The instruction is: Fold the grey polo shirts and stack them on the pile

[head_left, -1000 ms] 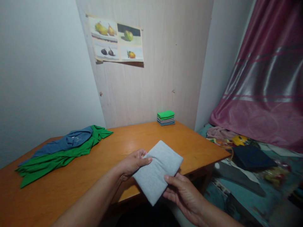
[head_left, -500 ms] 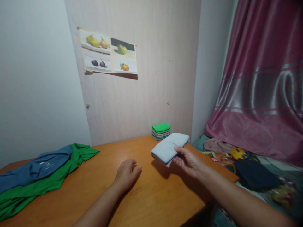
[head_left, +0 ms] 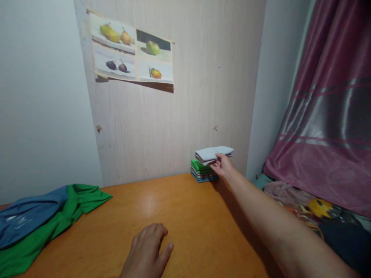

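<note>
Two bare hands show over an orange-brown wooden table (head_left: 145,208). From the lower right corner, the right forearm stretches out long and nearly straight, slanting up and leftward to just right of the frame's center. There the right hand (head_left: 223,165) pinches the near edge of a folded pale grey cloth (head_left: 213,153), thumb on top, fingers underneath and slightly fanned. The cloth lies roughly level, above a small folded stack (head_left: 199,175), bright green on top with patterned and blue layers below; whether the two touch, I cannot tell.

At bottom center, the left hand (head_left: 147,251) is palm down, wrist cut off by the frame's edge. Its fingers sit close together, gently curled, and its thumb stands apart, pointing up and to the right. Whether it rests on the wood is unclear.

At lower left, a blue garment (head_left: 31,212) lies rumpled over a green garment (head_left: 84,197). A pinkish-purple curtain (head_left: 313,166) hangs at the right.
</note>
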Tool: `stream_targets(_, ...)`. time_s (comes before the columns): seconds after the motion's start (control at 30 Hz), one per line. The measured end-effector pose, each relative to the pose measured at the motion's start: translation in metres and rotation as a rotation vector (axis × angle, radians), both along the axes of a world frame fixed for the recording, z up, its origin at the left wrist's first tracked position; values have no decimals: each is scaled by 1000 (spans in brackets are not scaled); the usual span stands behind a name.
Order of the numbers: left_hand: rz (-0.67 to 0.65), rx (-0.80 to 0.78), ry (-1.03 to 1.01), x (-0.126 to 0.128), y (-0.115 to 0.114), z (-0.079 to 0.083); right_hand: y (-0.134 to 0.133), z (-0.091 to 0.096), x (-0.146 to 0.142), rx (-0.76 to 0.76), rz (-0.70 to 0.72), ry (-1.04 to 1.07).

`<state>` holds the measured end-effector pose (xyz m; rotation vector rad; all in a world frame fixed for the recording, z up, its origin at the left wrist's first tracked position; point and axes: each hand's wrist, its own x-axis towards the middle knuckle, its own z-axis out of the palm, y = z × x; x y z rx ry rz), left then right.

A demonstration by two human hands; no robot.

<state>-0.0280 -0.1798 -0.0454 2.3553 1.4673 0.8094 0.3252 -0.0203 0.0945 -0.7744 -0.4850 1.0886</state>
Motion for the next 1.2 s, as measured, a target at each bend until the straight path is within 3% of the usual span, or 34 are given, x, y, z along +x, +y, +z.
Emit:
stream_targets(0.2,8,-36,-36,-6,7,-15,61,-5,1,38,25,67)
stream_targets(0.4,25,-61,-5,-7,10,-19,89,-17,3,12,34,89)
stream_targets(0.7,1,105,120,-10,7,-20,105,-21,5,-25,36,105)
stream_targets(0.97,8,157,148,-12,6,-22,101,-38,-2,-102,5,55)
stream_targets(1.2,8,133,177,-10,5,-17,98,-27,2,-236,-46,-109)
